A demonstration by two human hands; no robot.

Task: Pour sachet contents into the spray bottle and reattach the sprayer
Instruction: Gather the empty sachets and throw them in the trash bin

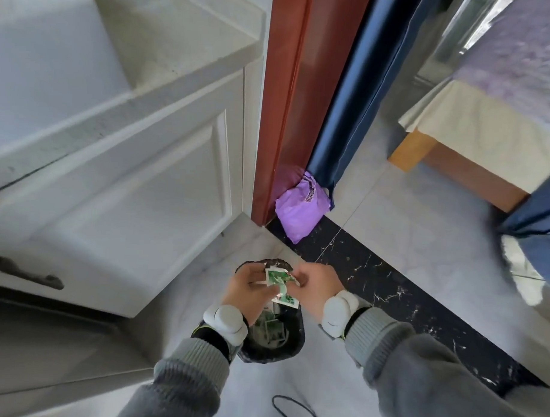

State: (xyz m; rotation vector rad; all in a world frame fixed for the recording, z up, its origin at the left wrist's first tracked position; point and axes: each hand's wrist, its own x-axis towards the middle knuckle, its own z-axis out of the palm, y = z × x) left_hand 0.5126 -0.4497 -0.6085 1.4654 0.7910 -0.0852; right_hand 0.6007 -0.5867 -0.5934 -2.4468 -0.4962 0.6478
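Observation:
A small green and white sachet (280,286) is pinched between both my hands, just above a black-lined waste bin (294,343) on the floor. My left hand (249,290) grips its left side and my right hand (316,287) grips its right side. The sachet looks bent or torn, with a strip hanging down toward the bin. Several similar green and white wrappers (271,328) lie inside the bin. No spray bottle or sprayer is in view.
A white vanity cabinet (128,178) with a dark handle (28,273) stands at left under a basin. A red-brown door frame (290,99), a blue curtain (349,101) and a purple bag (300,209) are ahead. A black cable (298,408) lies on the floor. A bed (488,128) is at right.

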